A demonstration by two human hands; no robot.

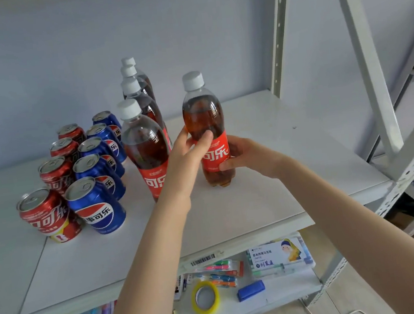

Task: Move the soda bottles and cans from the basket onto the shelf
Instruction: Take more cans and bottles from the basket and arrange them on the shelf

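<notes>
One held bottle (205, 128), white cap, red label, upright on the shelf (270, 196). Base touching the board or just above it; cannot tell which.

Left hand (183, 157): thumb and fingers wrapped round the held bottle at the label's upper edge.
Right hand (246, 156): fingers curled round the label from the held bottle's right side.

Handling, as judgement:
- Seat the base flat before either hand lets go.
- Keep the label facing front.
- Line the held bottle up parallel to its neighbours, with a gap so none is knocked.
- Let go with one hand at a time.

Count, all items left of the held bottle:
- Red cans (55, 175): four, one file, farthest from the held bottle.
- Blue cans (97, 206): five, one file, between the red cans and the held bottle.
- Bottle row (147, 148): four, white caps, one file front to back, just beside the held bottle.

Bottles in all: five.
Basket: not in view.
</notes>
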